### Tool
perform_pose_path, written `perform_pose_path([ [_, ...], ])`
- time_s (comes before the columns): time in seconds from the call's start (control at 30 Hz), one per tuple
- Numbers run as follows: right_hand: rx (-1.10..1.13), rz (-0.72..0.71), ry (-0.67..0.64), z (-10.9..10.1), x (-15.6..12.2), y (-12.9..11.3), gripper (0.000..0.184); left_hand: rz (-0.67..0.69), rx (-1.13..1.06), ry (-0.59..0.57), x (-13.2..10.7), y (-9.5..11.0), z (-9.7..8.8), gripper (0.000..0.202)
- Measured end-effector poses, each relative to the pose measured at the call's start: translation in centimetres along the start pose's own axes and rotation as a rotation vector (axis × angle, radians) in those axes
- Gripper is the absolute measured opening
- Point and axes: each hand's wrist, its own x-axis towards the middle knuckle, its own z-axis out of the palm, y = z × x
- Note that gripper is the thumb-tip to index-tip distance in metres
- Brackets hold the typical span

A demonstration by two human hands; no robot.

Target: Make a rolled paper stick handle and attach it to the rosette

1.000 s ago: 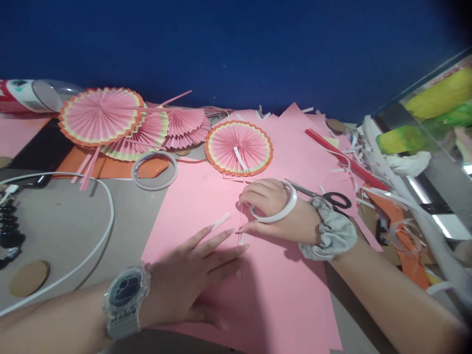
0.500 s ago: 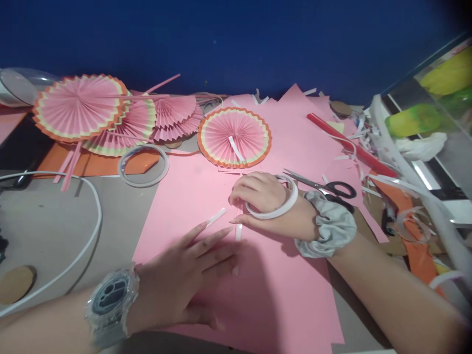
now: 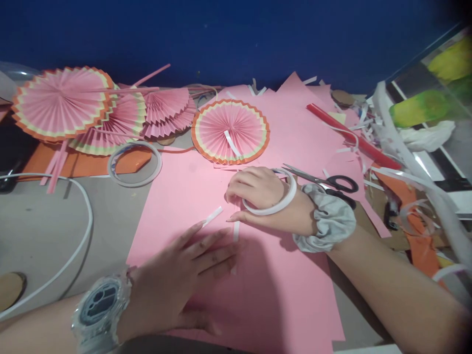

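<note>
My left hand [image 3: 184, 275] lies over a pink paper sheet [image 3: 295, 295] with its fingers spread. A short white tape strip [image 3: 213, 216] is at its index fingertip. My right hand [image 3: 258, 194] is curled on the same sheet, a white tape roll [image 3: 285, 201] looped about its fingers. Between its thumb and fingers and running toward my left fingertips is a white strip [image 3: 236, 231] on the paper; part of it is hidden. Just above stands a round pleated paper fan [image 3: 247, 130], pink with yellow and orange edging, with a white strip on its face.
Finished-looking pleated fans [image 3: 62, 103] overlap at the left. A wider tape ring [image 3: 158, 164] lies below them. Black-handled scissors [image 3: 313, 182] rest beside my right wrist. A red stick-like tube [image 3: 354, 137] and paper scraps lie at right. A white cable [image 3: 90, 211] curves at left.
Both hands keep nearly the same pose on the pink sheet. The view has shifted a little, and the fans at left appear farther left.
</note>
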Motion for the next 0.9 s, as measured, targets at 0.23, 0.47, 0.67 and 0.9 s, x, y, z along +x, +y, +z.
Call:
perform_pose_path([
  [0.23, -0.01, -0.012, 0.015, 0.11, -0.02, 0.04, 0.032, 0.018, -0.03, -0.028, -0.05, -0.04, -0.13, 0.071],
  [0.47, -0.019, -0.007, 0.026, 0.38, -0.09, 0.12, 0.034, 0.012, -0.021, -0.026, -0.01, 0.02, -0.14, 0.072],
  [0.67, -0.023, 0.004, 0.045, 0.57, -0.12, 0.22, 0.033, 0.025, -0.004, -0.016, 0.01, -0.08, -0.12, 0.072],
  [0.9, -0.01, -0.003, 0.064, 0.77, -0.28, 0.43, 0.031, 0.025, 0.001, -0.027, 0.14, -0.09, -0.2, 0.074],
])
